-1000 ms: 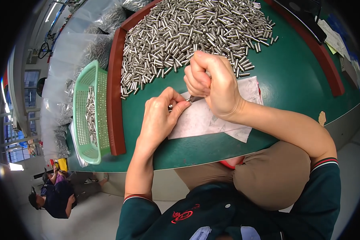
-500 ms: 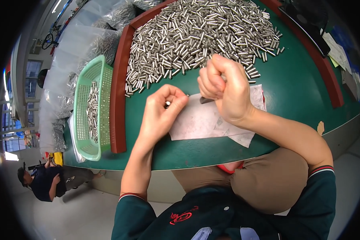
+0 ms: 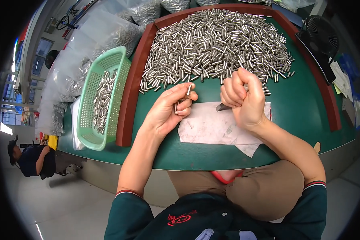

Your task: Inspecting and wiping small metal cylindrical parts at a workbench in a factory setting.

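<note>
Between the thumb and fingers of my left hand (image 3: 164, 110), a small shiny metal pin (image 3: 189, 89) stands nearly upright. More metal shows under the curled lower fingers of that hand. My right hand (image 3: 248, 100) is closed in a fist round a dark grey tool (image 3: 222, 107); only its flat tip sticks out, and its kind is hidden. Both hands hover over a stained whitish cloth (image 3: 206, 126) on the green table. Just beyond them spreads a large heap of metal pins (image 3: 216, 44).
Dark red rails (image 3: 128, 108) border the table. Left of them sits a pale green basket (image 3: 84, 120) with pins inside, beside clear bags (image 3: 108, 40) of pins. At the right are a black fan (image 3: 320, 34) and papers (image 3: 342, 82). A person (image 3: 34, 158) stands far left.
My left hand has turned, and the pin now shows at its fingertips. The right fist keeps its grip on the tool. The whole view has shifted, showing more of the far table.
</note>
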`<state>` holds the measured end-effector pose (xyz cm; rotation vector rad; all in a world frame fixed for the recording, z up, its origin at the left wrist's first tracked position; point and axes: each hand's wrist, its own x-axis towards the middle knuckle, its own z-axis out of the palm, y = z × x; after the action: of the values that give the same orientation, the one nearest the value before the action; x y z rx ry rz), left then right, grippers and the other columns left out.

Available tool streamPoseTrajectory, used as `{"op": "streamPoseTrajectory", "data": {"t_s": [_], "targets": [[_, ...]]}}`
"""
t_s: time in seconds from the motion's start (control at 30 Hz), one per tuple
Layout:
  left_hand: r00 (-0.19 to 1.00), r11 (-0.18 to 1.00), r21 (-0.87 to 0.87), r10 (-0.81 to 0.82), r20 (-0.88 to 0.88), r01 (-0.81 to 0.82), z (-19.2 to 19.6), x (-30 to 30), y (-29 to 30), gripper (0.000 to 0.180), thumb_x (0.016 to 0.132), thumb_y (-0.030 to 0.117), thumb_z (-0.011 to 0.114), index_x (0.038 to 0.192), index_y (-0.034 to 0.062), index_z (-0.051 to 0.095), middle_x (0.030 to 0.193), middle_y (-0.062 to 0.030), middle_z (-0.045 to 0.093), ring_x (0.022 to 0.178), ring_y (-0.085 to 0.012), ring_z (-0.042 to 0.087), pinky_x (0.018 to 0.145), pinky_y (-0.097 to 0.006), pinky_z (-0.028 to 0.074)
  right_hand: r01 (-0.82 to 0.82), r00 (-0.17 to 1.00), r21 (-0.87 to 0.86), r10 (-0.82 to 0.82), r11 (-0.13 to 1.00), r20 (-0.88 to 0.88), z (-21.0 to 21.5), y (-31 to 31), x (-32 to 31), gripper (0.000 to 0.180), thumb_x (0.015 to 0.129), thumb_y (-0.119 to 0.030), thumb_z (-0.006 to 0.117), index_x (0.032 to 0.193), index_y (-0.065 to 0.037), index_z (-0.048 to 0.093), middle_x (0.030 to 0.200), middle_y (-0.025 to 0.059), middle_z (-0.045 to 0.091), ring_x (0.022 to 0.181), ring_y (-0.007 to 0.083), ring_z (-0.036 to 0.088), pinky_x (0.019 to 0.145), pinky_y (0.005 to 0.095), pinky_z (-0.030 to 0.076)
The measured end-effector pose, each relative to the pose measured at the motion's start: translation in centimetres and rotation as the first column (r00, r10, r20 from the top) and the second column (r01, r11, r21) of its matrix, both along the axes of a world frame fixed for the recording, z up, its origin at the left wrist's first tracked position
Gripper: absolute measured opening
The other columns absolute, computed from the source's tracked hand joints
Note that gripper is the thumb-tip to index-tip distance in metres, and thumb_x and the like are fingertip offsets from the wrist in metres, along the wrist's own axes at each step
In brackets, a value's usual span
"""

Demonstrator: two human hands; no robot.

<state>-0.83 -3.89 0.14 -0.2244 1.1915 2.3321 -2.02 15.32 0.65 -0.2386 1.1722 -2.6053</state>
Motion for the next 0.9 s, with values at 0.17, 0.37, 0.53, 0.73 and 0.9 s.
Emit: {"op": "streamPoseTrajectory", "data": {"t_s": [0.17, 0.37, 0.53, 0.73, 0.9], "targets": [[0.986, 0.986, -0.035, 0.162, -0.025, -0.163, 0.0, -0.3, -0.3, 0.029, 0.092, 0.030, 0.040, 0.077, 0.0067, 0.047, 0.063, -0.0021, 0.041, 0.049, -0.0062, 0.029, 0.043, -0.020, 0.025, 0.007, 1.000, 0.016, -0.007, 1.000, 0.005, -0.1, 0.2, -0.1, 0.042, 0.088, -0.025, 0.029, 0.048, -0.013, 0.023, 0.042, -0.0015, 0.022, 0.039, 0.0092, 0.016, 0.040, 0.0251, 0.017], [0.805, 0.482, -0.699, 0.022, -0.593, -0.528, 0.2, -0.8, -0.1, 0.015, 0.083, 0.015, 0.057, 0.078, 0.0020, 0.055, 0.053, 0.0073, 0.042, 0.044, -0.0021, 0.032, 0.041, -0.018, 0.023, 0.001, 1.000, 0.020, -0.001, 1.000, -0.008, 0.1, 0.0, 0.0, 0.042, 0.088, -0.024, 0.029, 0.049, -0.013, 0.023, 0.042, -0.0016, 0.022, 0.039, 0.0089, 0.016, 0.039, 0.0248, 0.017], [0.713, 0.067, -0.766, -0.322, -0.623, -0.639, -0.9, -1.5, 1.4, 0.016, 0.070, 0.013, 0.068, 0.075, 0.0009, 0.059, 0.045, -0.0044, 0.044, 0.039, -0.0136, 0.042, 0.043, -0.028, 0.035, 0.027, 1.000, -0.032, -0.027, 0.999, -0.005, -0.1, -0.1, -0.1, 0.037, 0.084, -0.019, 0.032, 0.049, -0.010, 0.025, 0.041, -0.0007, 0.025, 0.038, 0.0074, 0.017, 0.037, 0.0237, 0.016], [0.729, 0.025, -0.801, -0.398, -0.557, -0.598, -1.1, -1.5, 1.6, 0.013, 0.072, 0.012, 0.064, 0.074, 0.0010, 0.057, 0.045, -0.0065, 0.047, 0.040, -0.0200, 0.047, 0.045, -0.034, 0.037, 0.032, 0.999, -0.035, -0.032, 0.999, -0.011, -0.1, 0.1, -0.2, 0.038, 0.085, -0.020, 0.033, 0.049, -0.011, 0.026, 0.042, -0.0004, 0.026, 0.037, 0.0074, 0.019, 0.036, 0.0233, 0.017], [0.711, -0.007, -0.778, -0.411, -0.570, -0.628, -1.1, -1.6, 1.9, 0.019, 0.072, 0.016, 0.067, 0.079, 0.0011, 0.057, 0.046, -0.0066, 0.047, 0.040, -0.0203, 0.047, 0.044, -0.033, 0.037, 0.027, 1.000, -0.023, -0.027, 0.999, -0.003, 0.1, 0.0, -0.3, 0.038, 0.085, -0.021, 0.034, 0.049, -0.011, 0.026, 0.042, -0.0006, 0.026, 0.036, 0.0076, 0.020, 0.036, 0.0234, 0.017]]}}
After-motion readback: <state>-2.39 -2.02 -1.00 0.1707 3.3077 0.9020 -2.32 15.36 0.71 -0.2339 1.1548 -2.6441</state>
